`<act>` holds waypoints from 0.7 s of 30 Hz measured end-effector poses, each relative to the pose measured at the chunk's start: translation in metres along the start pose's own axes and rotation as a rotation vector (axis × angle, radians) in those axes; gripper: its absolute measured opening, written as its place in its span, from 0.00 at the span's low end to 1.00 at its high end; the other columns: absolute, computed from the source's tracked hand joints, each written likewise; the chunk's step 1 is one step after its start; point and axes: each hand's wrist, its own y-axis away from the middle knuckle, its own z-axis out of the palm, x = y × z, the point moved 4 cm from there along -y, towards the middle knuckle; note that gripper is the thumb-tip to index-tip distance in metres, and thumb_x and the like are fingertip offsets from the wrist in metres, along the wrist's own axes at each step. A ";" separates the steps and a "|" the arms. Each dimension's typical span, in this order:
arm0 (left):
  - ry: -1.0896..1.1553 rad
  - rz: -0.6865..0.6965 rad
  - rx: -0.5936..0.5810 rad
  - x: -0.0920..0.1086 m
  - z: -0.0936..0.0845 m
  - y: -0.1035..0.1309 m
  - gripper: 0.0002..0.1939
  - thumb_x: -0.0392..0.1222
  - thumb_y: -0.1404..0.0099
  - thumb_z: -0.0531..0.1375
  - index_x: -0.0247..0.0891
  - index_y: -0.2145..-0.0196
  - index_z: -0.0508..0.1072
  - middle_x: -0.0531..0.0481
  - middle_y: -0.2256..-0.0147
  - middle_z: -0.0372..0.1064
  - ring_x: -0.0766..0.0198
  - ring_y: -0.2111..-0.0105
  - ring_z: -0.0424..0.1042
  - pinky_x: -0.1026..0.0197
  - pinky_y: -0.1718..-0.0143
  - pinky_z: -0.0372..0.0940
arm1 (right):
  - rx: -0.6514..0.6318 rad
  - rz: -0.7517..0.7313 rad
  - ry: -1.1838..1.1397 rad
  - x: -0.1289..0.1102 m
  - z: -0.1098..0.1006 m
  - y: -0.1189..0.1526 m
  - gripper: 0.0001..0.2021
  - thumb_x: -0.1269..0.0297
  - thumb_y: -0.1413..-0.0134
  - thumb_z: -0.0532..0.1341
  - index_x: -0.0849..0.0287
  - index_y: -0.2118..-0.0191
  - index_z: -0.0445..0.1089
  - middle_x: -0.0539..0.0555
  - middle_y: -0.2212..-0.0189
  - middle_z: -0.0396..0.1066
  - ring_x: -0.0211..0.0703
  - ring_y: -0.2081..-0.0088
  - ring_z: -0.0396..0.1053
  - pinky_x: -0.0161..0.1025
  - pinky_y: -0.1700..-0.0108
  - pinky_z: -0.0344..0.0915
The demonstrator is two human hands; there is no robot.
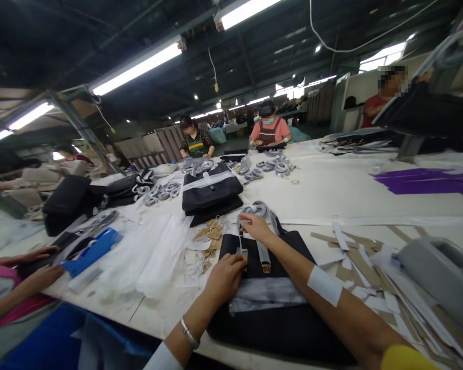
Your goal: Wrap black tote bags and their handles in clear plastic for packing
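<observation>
A black bag [270, 318] lies on the table in front of me, with a translucent wrapping band [270, 294] across it and a plastic-wrapped strap with a gold-coloured buckle [266, 267]. My right hand [254, 227] reaches over the bag's top, fingers pinched on a thin pale string [241, 241] that runs down toward my left hand. Resting on the bag's upper left, my left hand [227, 275] has its fingers closed beside a small clear-covered piece [242, 252]; exactly what they grip is hidden. Grey wrapped handles [264, 210] curl behind my right hand.
Brown tags with strings [212, 234] and clear plastic bags [142, 257] lie to the left. Another black bag [212, 190] stands ahead. Cardboard strips [362, 257] and a grey tape dispenser-like object [440, 277] are at right. A co-worker's hands [42, 267] work at far left.
</observation>
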 end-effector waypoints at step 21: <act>0.399 -0.671 0.131 -0.036 0.009 0.071 0.31 0.54 0.30 0.52 0.36 0.35 0.59 0.40 0.36 0.59 0.51 0.35 0.56 0.45 0.34 0.51 | 0.050 0.241 0.476 0.063 -0.127 0.224 0.30 0.46 0.39 0.53 0.62 0.39 0.65 0.64 0.41 0.67 0.57 0.40 0.64 0.57 0.37 0.60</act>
